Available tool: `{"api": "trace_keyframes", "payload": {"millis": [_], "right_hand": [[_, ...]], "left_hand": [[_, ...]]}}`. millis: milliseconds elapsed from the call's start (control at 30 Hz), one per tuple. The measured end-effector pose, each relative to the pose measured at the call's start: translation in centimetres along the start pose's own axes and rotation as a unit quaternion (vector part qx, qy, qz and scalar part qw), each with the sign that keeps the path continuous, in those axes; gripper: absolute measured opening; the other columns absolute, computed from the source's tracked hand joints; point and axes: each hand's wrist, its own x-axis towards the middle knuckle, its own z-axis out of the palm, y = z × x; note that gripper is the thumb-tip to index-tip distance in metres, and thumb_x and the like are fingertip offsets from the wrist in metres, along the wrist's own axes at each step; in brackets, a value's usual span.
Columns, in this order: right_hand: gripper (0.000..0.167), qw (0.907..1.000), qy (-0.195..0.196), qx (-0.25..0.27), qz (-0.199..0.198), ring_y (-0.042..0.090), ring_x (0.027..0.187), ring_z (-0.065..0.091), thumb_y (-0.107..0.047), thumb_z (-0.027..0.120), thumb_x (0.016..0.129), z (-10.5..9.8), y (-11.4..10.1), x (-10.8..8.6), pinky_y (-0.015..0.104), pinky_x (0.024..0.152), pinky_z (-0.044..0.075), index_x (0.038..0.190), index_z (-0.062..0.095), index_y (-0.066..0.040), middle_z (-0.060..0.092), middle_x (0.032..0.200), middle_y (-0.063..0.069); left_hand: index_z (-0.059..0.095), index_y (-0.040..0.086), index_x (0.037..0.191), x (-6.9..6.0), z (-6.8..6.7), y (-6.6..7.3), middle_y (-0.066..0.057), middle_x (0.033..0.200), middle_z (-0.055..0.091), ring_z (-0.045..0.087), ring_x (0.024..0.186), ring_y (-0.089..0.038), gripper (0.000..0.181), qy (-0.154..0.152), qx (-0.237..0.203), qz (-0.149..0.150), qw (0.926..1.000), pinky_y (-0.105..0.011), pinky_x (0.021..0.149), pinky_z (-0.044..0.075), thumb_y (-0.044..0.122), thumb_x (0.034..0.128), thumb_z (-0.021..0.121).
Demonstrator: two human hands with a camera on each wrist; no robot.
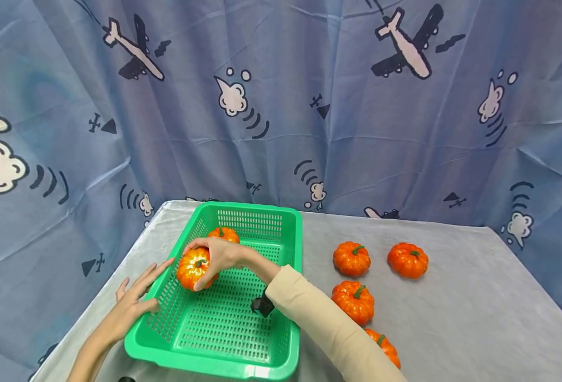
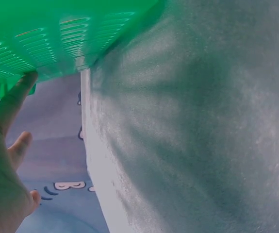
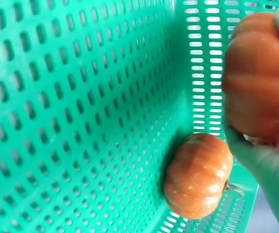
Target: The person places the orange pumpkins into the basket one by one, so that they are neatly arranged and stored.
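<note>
My right hand (image 1: 221, 254) reaches into a green plastic basket (image 1: 214, 367) and grips a small orange pumpkin (image 1: 192, 269) near its left wall. The right wrist view shows this pumpkin (image 3: 258, 77) held apart from the basket floor, with fingers and thumb about it. Behind it in the basket lies a second pumpkin (image 1: 226, 234), also seen as the lower pumpkin (image 3: 200, 174) in the right wrist view. At the basket's left rim, my left hand (image 1: 130, 307) rests with its fingers spread and fairly straight. In the left wrist view, a fingertip touches the slotted outer wall (image 2: 76, 36).
To the right of the basket, several pumpkins lie on the silvery tablecloth (image 1: 467, 286): two farther back (image 1: 352, 259), one nearer (image 1: 353, 302), and one partly behind the right sleeve (image 1: 328, 318). A blue curtain (image 1: 281, 106) with airplane prints hangs behind the table.
</note>
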Motion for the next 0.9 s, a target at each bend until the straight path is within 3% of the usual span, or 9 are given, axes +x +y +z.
{"api": "trace_keyframes", "payload": {"millis": [233,333,500,633,767,900], "right_hand": [[0.066,0.9996,0.001,-0.016,0.024,0.008,0.090,0.058,-0.007,0.088,0.063,0.20,0.22,-0.02,0.019,0.076,0.051,0.124,0.060,-0.010,0.060,0.111,0.000],[0.070,0.9972,-0.005,-0.068,0.033,0.003,0.089,0.056,-0.015,0.089,0.063,0.27,0.47,-0.05,0.016,0.076,0.049,0.126,0.061,-0.014,0.061,0.113,-0.002],[0.077,0.9862,-0.036,-0.156,0.043,0.000,0.101,0.051,-0.022,0.090,0.063,0.44,0.80,-0.07,0.012,0.084,0.043,0.133,0.059,-0.019,0.055,0.133,0.000],[0.078,0.9859,-0.057,-0.144,0.062,0.002,0.114,0.048,-0.016,0.089,0.063,0.72,0.92,-0.12,0.014,0.092,0.040,0.134,0.058,-0.019,0.051,0.139,-0.002],[0.079,0.9862,-0.060,-0.131,0.081,0.003,0.117,0.048,-0.013,0.089,0.062,0.90,0.90,-0.19,0.015,0.093,0.040,0.134,0.058,-0.021,0.051,0.139,-0.003],[0.081,0.9791,-0.062,-0.176,0.082,0.003,0.118,0.048,-0.019,0.089,0.061,0.92,0.74,-0.11,0.015,0.093,0.040,0.136,0.057,-0.023,0.051,0.140,-0.005]], "left_hand": [[0.035,0.027,0.150,0.14,-0.25,0.32,-0.019,0.153,0.029,0.014,0.139,-0.049,0.079,-0.003,0.001,-0.003,1.0000,-0.072,0.096,-0.013,0.009,0.0750,0.052],[0.035,0.027,0.150,0.08,-0.17,0.29,-0.018,0.153,0.029,0.014,0.139,-0.049,0.079,-0.005,0.001,-0.005,1.0000,-0.072,0.096,-0.013,0.009,0.0749,0.052],[0.035,0.026,0.150,-0.06,0.01,0.18,-0.018,0.153,0.030,0.014,0.139,-0.048,0.080,-0.003,-0.002,-0.011,0.9999,-0.072,0.096,-0.014,0.009,0.0741,0.052],[0.034,0.027,0.150,-0.19,0.03,0.13,-0.018,0.153,0.029,0.015,0.139,-0.048,0.081,-0.005,-0.007,-0.016,0.9998,-0.071,0.097,-0.014,0.009,0.0740,0.053],[0.034,0.026,0.150,-0.19,-0.02,0.10,-0.019,0.153,0.029,0.014,0.139,-0.048,0.080,-0.005,-0.010,-0.017,0.9998,-0.072,0.096,-0.014,0.008,0.0746,0.052],[0.034,0.026,0.150,0.00,-0.12,0.20,-0.020,0.152,0.029,0.014,0.138,-0.049,0.080,-0.006,-0.010,-0.017,0.9998,-0.072,0.096,-0.014,0.009,0.0744,0.052]]}}
